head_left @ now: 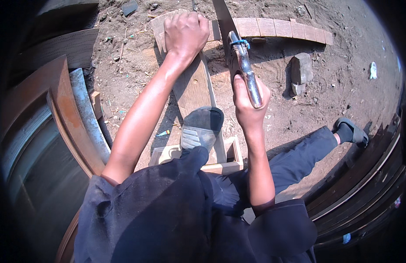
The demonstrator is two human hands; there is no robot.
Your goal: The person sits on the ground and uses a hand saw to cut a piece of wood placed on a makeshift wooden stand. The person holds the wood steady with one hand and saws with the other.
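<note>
While bare, sunlit earth (pixel 279 98) is strewn with scraps, a handsaw (pixel 244 61) is gripped in the right hand (pixel 252 98), its fingers wrapped around the handle. A wooden strip (pixel 273 27) is pinned across the far end of a long board (pixel 195 85) by the left hand (pixel 186 34), its fingers clenched on it. The strip is crossed from view by the blade; whether it is touched by the teeth cannot be told. The board is pressed by a sandal (pixel 202 131), and its near end is met by an open box (pixel 222 168). The left side is crowded by a framed panel (pixel 68 103) and a narrow plank (pixel 90 115), the lower right by dark slats (pixel 365 186). A block (pixel 302 68) is set apart beyond the right hand, with a white scrap (pixel 373 70) farther out. A bright packet (pixel 163 133) is seen beside the board. The strip is divided crosswise by evenly spaced lines, its length bowed by the lens. The board is marked by grain and a knot; the box is built of pale wood. The handle is worn glossy and bound with blue cord, the plank coated in weathered pale blue.
</note>
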